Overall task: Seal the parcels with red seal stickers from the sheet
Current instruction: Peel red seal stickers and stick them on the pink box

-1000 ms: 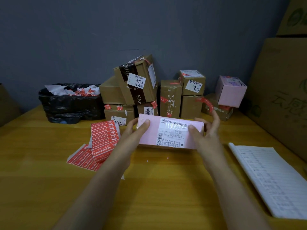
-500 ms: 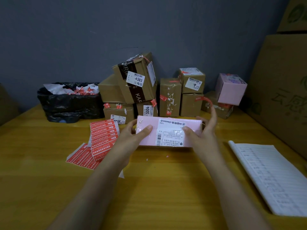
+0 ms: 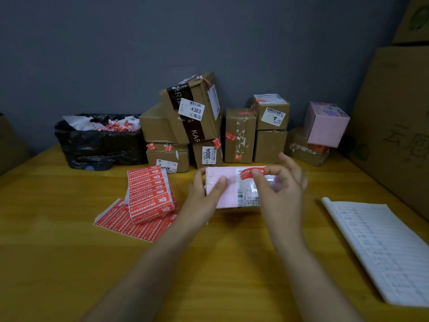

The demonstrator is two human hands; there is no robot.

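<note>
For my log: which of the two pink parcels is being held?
The flat pink parcel in front: the left hand grips its end and the right hand pinches its top edge. The cube-shaped pink box sits untouched on a brown box behind.

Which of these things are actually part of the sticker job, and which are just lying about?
In the job: pink parcel, held by the left hand; red sticker, pinched by the right hand; sticker sheets; stacked parcels.
Lying about: notebook; black rubbish bag of scraps; big cartons.
</note>
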